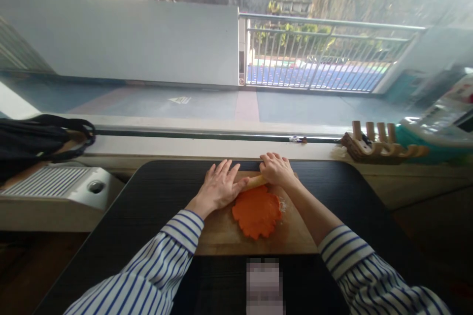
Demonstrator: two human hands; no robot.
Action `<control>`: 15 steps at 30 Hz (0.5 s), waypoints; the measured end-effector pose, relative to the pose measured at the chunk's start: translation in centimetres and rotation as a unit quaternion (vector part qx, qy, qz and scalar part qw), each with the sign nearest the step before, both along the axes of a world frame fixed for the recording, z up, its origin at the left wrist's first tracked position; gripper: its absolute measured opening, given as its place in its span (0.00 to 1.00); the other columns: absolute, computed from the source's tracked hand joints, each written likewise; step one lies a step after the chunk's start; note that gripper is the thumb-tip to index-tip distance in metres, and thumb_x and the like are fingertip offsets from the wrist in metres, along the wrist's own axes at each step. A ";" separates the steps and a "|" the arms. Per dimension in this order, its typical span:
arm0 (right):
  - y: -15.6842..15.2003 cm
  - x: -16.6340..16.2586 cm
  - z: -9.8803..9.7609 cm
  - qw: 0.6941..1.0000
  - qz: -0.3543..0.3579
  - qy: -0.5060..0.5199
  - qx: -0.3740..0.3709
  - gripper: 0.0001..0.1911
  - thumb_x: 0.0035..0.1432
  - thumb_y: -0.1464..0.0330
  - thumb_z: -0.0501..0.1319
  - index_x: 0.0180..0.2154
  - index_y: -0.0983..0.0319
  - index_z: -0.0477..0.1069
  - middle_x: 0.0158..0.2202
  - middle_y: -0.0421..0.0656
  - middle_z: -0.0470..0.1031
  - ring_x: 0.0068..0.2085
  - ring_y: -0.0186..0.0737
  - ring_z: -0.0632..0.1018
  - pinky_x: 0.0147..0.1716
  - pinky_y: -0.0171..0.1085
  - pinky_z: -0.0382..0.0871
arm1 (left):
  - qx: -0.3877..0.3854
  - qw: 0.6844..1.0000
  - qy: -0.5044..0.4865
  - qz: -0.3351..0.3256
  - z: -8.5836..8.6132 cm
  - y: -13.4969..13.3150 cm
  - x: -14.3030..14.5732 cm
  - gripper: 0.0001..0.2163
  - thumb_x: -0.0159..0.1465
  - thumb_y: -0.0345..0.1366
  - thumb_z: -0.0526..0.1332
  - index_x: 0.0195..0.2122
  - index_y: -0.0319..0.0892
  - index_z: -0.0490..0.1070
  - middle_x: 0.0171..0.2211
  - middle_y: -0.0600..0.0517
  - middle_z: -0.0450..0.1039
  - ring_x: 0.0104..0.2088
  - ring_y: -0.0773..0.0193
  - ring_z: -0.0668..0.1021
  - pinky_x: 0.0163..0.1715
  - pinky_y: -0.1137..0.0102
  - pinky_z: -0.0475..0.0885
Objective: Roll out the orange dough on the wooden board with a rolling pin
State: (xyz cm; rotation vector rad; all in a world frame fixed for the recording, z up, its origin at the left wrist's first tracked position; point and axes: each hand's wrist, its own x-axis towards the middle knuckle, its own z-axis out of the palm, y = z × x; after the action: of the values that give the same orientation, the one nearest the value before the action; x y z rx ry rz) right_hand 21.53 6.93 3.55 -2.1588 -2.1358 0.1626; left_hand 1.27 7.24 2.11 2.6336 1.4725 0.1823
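Observation:
A sheet of orange dough [257,211], rolled flat with a ragged edge, lies on a wooden board [218,236]. Along the dough's far edge rests a wooden rolling pin [254,183]. My left hand [220,186] lies over the pin's left end, fingers spread and stretched forward, thumb along the wood; that end is hidden beneath it. My right hand [277,168] is closed round the pin's right end, its fingers curled. White flour [283,205] dusts the board just right of the dough.
The board lies on a black table [155,206] against a windowsill. At the right on the sill stand a wooden rack with pegs [384,145] and a teal container [410,133]. A black bag [40,140] and a white ridged box [62,182] are at the left. A blurred pale object [264,285] is near me.

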 end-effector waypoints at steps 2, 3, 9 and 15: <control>-1.9 0.2 -0.3 1.000 0.010 -0.006 0.024 0.20 0.65 0.66 0.43 0.53 0.58 0.66 0.56 0.47 0.68 0.60 0.45 0.63 0.57 0.48 0.54 | 0.003 1.000 0.006 -0.020 0.1 -1.6 0.1 0.34 0.66 0.59 0.38 0.64 0.39 0.56 0.65 0.39 0.55 0.66 0.50 0.55 0.62 0.49 0.51; -2.9 0.3 -0.5 0.999 0.013 -0.009 0.046 0.20 0.65 0.66 0.43 0.54 0.58 0.65 0.58 0.47 0.67 0.60 0.44 0.62 0.57 0.47 0.53 | 0.011 0.999 0.006 -0.030 0.2 -2.4 0.1 0.34 0.66 0.58 0.38 0.64 0.39 0.56 0.65 0.39 0.55 0.66 0.50 0.55 0.62 0.49 0.50; -7.8 0.9 -1.6 0.996 0.012 -0.015 0.082 0.22 0.68 0.63 0.41 0.55 0.59 0.65 0.65 0.45 0.58 0.64 0.45 0.57 0.60 0.49 0.49 | 0.070 0.992 -0.009 -0.101 -0.4 -6.6 -0.3 0.35 0.65 0.60 0.43 0.65 0.40 0.55 0.67 0.40 0.50 0.67 0.49 0.52 0.63 0.48 0.46; -7.4 0.8 -1.5 0.996 0.014 -0.020 0.089 0.22 0.68 0.64 0.41 0.55 0.59 0.65 0.64 0.46 0.60 0.63 0.46 0.58 0.60 0.52 0.49 | 0.067 0.994 -0.020 -0.089 -0.6 -6.2 -0.3 0.36 0.64 0.60 0.43 0.64 0.38 0.55 0.66 0.39 0.52 0.66 0.48 0.53 0.63 0.49 0.47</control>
State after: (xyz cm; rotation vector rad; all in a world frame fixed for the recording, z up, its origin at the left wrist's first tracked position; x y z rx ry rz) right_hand 22.34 -0.43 2.08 -2.0496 -2.1126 -0.0678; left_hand 0.92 1.08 1.48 2.8309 1.2452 0.3239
